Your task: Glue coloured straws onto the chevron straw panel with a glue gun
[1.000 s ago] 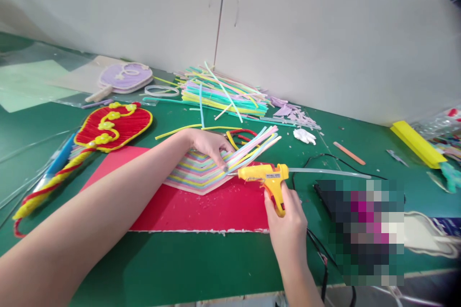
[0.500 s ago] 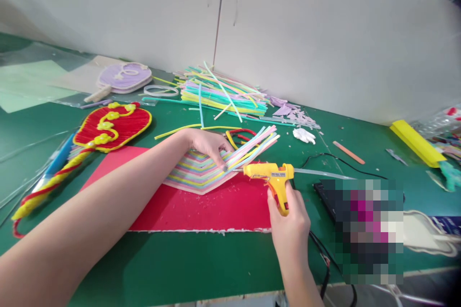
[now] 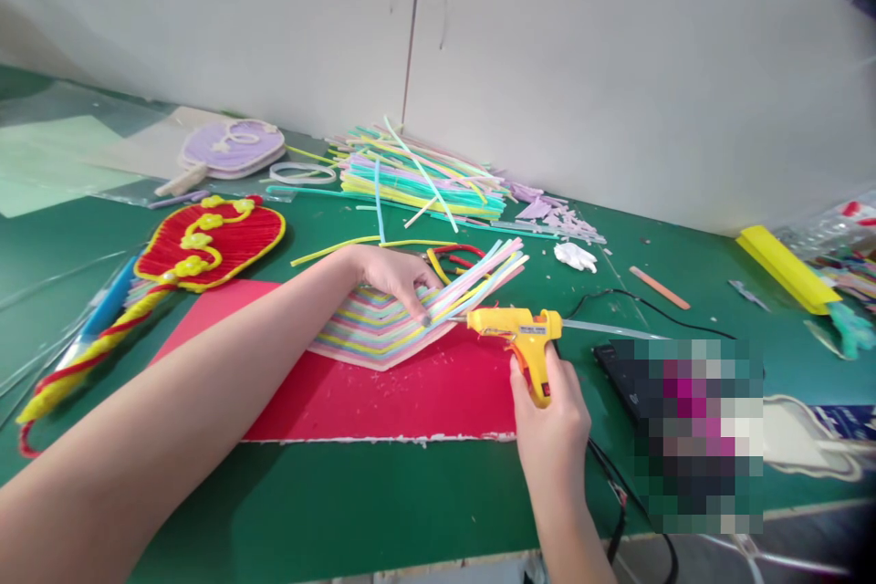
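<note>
1. Right hand (image 3: pixel 551 424), lower centre-right, clenched round the yellow glue gun (image 3: pixel 524 333), nozzle seemingly at the fan's edge.
2. Left hand (image 3: pixel 397 278), fingers flat, pressing striped straw fan (image 3: pixel 373 328) on red sheet (image 3: pixel 383 397), mid-frame.
3. Straw pile (image 3: pixel 417 178) beyond, upper centre.

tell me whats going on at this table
A person is gluing pastel sticks onto a chevron-striped panel that lies on a red sheet. The left hand presses the sticks down, while the right hand grips a yellow glue gun, its nozzle at the panel's edge. A red and yellow fan and a pile of loose sticks lie nearby.
</note>
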`<state>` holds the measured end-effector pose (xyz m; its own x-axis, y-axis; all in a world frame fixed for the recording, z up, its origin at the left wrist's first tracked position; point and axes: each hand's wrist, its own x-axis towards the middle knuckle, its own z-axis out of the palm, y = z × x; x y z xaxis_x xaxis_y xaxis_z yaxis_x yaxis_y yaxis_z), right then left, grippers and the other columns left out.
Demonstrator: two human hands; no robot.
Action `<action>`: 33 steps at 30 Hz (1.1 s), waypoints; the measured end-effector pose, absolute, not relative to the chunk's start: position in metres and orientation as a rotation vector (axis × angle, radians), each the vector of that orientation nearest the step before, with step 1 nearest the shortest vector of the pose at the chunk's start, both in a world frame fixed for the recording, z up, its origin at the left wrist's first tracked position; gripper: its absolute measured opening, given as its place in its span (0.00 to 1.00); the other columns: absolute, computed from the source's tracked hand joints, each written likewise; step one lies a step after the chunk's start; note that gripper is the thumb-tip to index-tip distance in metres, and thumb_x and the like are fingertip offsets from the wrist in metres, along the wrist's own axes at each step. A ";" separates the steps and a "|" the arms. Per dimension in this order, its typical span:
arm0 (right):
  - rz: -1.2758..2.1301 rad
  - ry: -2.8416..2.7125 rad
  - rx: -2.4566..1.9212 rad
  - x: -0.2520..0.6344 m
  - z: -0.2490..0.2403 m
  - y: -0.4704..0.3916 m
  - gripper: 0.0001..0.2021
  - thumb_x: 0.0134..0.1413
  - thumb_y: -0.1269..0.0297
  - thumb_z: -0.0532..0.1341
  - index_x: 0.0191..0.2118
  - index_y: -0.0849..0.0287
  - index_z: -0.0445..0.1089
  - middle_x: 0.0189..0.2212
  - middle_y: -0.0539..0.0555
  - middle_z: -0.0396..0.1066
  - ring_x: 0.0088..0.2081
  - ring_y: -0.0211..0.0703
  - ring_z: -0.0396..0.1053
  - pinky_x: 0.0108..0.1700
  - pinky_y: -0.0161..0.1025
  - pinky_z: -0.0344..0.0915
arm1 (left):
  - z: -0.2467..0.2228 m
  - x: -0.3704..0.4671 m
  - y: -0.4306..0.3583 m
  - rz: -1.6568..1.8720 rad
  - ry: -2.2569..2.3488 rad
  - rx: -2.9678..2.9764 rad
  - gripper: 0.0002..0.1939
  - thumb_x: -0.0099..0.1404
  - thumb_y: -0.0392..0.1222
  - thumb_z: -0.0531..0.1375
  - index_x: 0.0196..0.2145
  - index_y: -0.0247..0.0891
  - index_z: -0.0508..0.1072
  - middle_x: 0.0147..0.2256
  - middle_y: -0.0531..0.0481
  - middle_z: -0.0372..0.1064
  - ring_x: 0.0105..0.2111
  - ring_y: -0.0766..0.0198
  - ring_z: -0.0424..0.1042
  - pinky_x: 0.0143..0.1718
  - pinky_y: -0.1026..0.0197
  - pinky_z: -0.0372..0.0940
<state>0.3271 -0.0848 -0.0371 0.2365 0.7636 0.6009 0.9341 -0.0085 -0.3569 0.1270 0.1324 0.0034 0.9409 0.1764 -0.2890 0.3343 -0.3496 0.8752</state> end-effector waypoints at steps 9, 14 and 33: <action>-0.334 -1.560 -1.794 0.328 -0.037 -0.083 0.17 0.60 0.62 0.57 0.53 0.64 0.66 0.34 0.58 0.69 0.35 0.45 0.70 0.35 0.37 0.68 | 0.005 0.129 0.131 -0.137 0.341 1.925 0.17 0.48 0.46 0.70 0.36 0.38 0.79 0.31 0.55 0.76 0.32 0.65 0.68 0.37 0.66 0.61; -0.330 -1.586 -1.778 0.327 -0.037 -0.084 0.17 0.60 0.63 0.57 0.54 0.63 0.65 0.33 0.57 0.68 0.34 0.44 0.70 0.35 0.37 0.67 | 0.000 0.127 0.132 -0.110 0.309 1.899 0.17 0.48 0.46 0.70 0.37 0.39 0.79 0.34 0.55 0.76 0.33 0.64 0.69 0.39 0.66 0.61; -0.282 -1.650 -1.757 0.325 -0.039 -0.086 0.18 0.60 0.62 0.56 0.54 0.63 0.64 0.34 0.59 0.69 0.36 0.45 0.70 0.36 0.38 0.69 | -0.001 0.125 0.132 -0.140 0.357 1.867 0.21 0.46 0.49 0.70 0.37 0.37 0.78 0.33 0.54 0.76 0.33 0.62 0.70 0.35 0.66 0.62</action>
<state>0.3248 -0.0859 -0.0392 0.1649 0.7875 0.5938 0.9402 0.0564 -0.3359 0.1251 0.1321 -0.0006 0.9461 0.1747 -0.2728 0.3135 -0.2819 0.9068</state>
